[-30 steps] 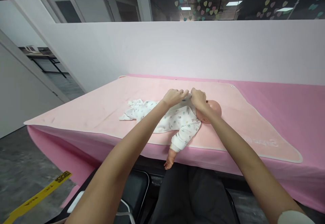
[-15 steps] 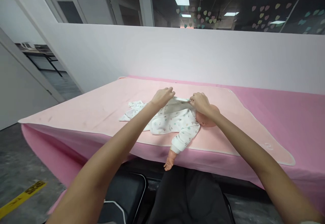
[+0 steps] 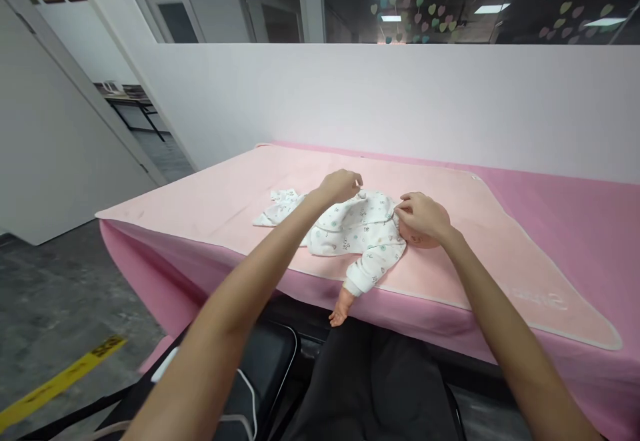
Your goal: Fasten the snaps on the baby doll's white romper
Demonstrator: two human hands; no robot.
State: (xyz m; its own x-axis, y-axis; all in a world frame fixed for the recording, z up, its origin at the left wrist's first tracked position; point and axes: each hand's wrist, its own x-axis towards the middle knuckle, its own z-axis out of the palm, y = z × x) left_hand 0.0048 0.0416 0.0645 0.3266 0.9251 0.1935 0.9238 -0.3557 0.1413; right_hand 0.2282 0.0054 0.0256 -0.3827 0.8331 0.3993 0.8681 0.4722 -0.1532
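Observation:
A baby doll lies on its back in a white printed baby top point(image 3: 345, 227), its head point(image 3: 420, 235) to the right, partly behind my hand. One doll arm point(image 3: 342, 306) hangs over the table's near edge, its sleeve reaching nearly to the wrist. My left hand point(image 3: 343, 186) is just above the far side of the top, fingers loosely curved and a little apart. By the collar, my right hand point(image 3: 423, 214) has thumb and fingers apart, close to the cloth. The front panel lies over the doll's chest. Flat white printed cloth point(image 3: 280, 207) extends left of the body.
A peach mat point(image 3: 505, 267) lies on a pink cloth point(image 3: 590, 227) covering the table. A white wall point(image 3: 400, 101) rises behind it. Below the near edge are my dark-clad legs point(image 3: 370, 381) and a black chair point(image 3: 273, 361) with a white cable on it.
Earlier both hands held the top's edge stretched up between them. Now the panel lies down over the chest and the fingers have loosened. The camera view has shifted left.

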